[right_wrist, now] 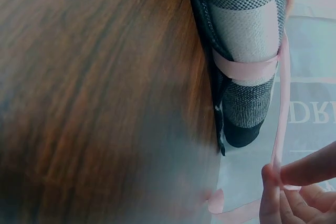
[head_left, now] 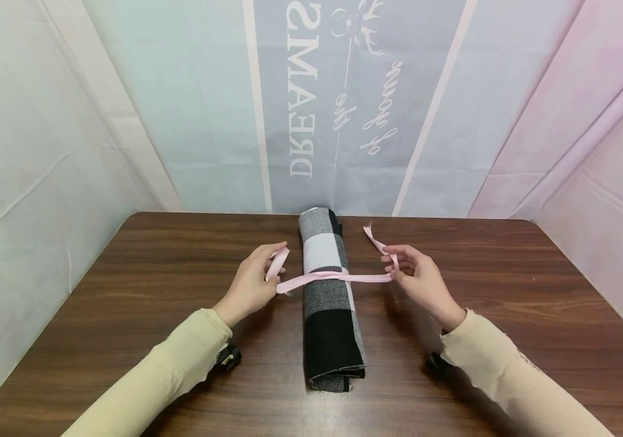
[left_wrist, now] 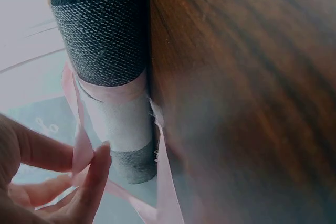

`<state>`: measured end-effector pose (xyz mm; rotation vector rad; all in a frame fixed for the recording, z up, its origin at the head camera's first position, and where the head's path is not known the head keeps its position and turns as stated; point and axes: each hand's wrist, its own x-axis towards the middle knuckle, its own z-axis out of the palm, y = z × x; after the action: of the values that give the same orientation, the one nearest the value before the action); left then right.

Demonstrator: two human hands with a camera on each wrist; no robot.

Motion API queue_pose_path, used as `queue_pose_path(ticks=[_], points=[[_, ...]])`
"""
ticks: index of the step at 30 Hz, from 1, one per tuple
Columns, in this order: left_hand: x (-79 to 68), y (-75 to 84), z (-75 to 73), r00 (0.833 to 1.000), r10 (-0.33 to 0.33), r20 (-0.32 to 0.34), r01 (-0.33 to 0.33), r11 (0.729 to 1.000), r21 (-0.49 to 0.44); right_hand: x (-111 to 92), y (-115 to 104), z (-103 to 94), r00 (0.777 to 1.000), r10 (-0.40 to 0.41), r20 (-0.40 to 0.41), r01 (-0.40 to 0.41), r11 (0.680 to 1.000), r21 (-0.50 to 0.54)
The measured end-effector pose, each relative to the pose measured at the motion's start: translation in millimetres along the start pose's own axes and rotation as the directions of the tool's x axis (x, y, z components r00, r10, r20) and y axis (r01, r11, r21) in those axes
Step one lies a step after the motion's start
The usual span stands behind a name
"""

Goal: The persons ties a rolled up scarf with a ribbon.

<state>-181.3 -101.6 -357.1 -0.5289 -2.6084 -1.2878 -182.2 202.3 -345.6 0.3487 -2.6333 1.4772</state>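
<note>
A rolled cloth in black, white and grey checks lies lengthwise in the middle of the table. Around it runs a pink ribbon, crossed over itself on top of the roll. On the left side, my left hand pinches one end of the ribbon between thumb and finger, with a loose tail hanging from the grip. Opposite, my right hand pinches the other end, and its frayed tail stretches away toward the back. Both wrist views show the ribbon band wrapped round the roll. The roll's underside is hidden.
The brown wood-grain table extends on both sides of the roll. Behind it hangs a pale blue-grey curtain with mirrored lettering; light fabric walls stand left and right. A dark device sits under the left wrist.
</note>
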Motion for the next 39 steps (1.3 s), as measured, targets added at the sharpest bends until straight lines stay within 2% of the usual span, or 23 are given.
queue_pose_path(ticks=[6,14,19,24,32,39], points=[[2.2,4.0,4.5,0.997,0.056,0.046,-0.056,0.998,-0.001,4,-4,5.2,1.0,-0.029,-0.002,0.029,1.0,-0.011],[7.3,11.0,8.7,0.998,0.062,0.0,-0.062,0.998,0.003,11,-9,13.3,0.999,-0.039,0.003,0.038,0.997,0.06],[12.3,15.0,12.6,0.992,0.117,-0.043,-0.117,0.993,0.003,13,-14,17.3,0.999,-0.047,0.001,0.047,0.997,0.061],[15.8,19.6,15.7,0.989,0.139,-0.042,-0.141,0.989,-0.052,14,-20,20.7,0.998,-0.058,0.018,0.058,0.998,0.029],[18.3,26.2,19.2,0.987,0.161,-0.028,-0.162,0.984,-0.078,16,-26,24.5,0.994,-0.085,0.073,0.081,0.994,0.067],[19.6,32.8,21.5,0.982,0.189,-0.02,-0.19,0.978,-0.089,16,-32,29.6,0.992,-0.075,0.101,0.071,0.997,0.038]])
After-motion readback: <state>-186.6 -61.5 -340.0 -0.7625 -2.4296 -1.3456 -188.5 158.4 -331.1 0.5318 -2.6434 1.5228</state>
